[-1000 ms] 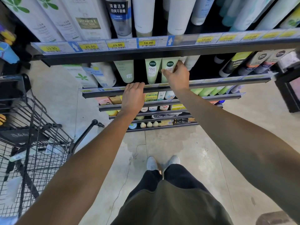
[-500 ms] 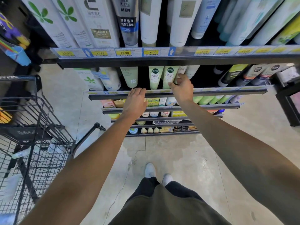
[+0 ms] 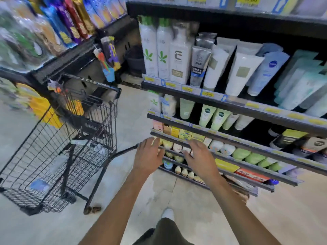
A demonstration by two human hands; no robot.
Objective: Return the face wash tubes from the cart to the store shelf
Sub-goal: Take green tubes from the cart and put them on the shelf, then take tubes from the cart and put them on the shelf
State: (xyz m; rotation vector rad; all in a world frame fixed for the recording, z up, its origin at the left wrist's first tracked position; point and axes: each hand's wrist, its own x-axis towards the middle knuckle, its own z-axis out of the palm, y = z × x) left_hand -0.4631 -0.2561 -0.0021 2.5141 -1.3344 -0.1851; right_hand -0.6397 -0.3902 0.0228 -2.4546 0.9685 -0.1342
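Observation:
Pale green face wash tubes [image 3: 214, 117] stand cap-down in a row on the second shelf [image 3: 230, 134] of the store rack. My left hand [image 3: 149, 157] and my right hand [image 3: 199, 157] hover side by side in front of the lower shelves, fingers spread, holding nothing. Both are below and left of the green tubes. The black wire cart [image 3: 58, 144] stands to the left, and a few pale tubes [image 3: 39, 185] lie blurred on its bottom.
Taller white and grey tubes [image 3: 200, 66] fill the upper shelf. Small boxes and jars line the lower shelves [image 3: 226, 166]. Another rack with colourful packets [image 3: 53, 29] stands behind the cart. Bare concrete floor [image 3: 185, 195] lies underfoot, and my shoe shows below.
Both hands have come off the second shelf and dropped lower and back. The right hand has let go of the green tubes. The view has swung left, bringing the cart into sight.

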